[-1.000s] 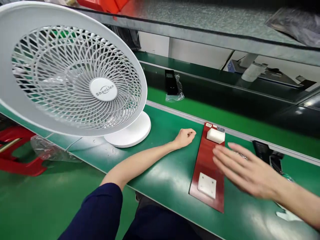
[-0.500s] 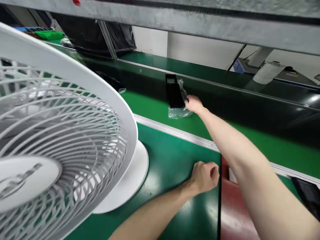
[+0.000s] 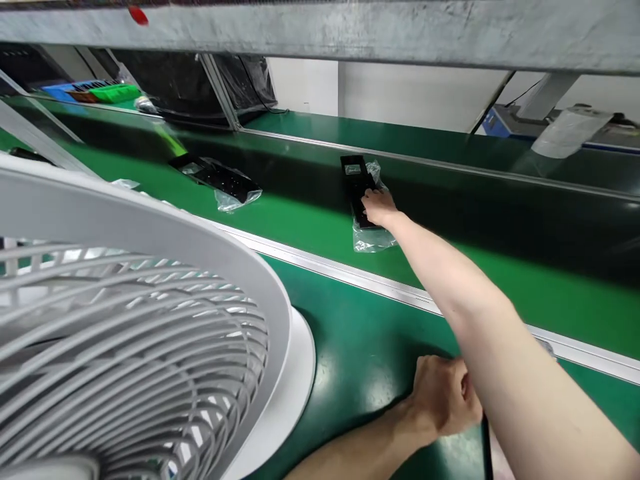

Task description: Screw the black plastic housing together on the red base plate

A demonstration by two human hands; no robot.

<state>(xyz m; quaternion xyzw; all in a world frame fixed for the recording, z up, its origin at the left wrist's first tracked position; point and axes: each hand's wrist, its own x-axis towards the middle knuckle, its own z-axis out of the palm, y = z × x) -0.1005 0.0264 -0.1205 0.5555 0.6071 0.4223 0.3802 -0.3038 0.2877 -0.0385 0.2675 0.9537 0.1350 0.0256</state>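
My right hand [image 3: 379,208] reaches across to a flat black panel [image 3: 358,190] with a small rectangular window at its far end. Its bent fingers are closed on the panel's right side, near the middle. A clear plastic bag [image 3: 371,241] lies under the panel and sticks out at its near end and right side. Both rest on the green belt [image 3: 300,227]. Close to me, my left hand [image 3: 445,393] is curled into a fist on the green tabletop [image 3: 360,347], partly hidden behind my right forearm. No object shows in it.
A white fan [image 3: 260,287] fills the left foreground. Another black panel [image 3: 220,179] on clear plastic lies farther left on the belt. A metal beam [image 3: 320,30] crosses overhead. A metal rail [image 3: 350,272] edges the belt. A plastic roll [image 3: 570,132] stands back right.
My right hand has shifted from the panel's right edge and bag onto the panel itself. My left fist has moved right, partly behind my right forearm. The view has shifted, showing more of the other panel.
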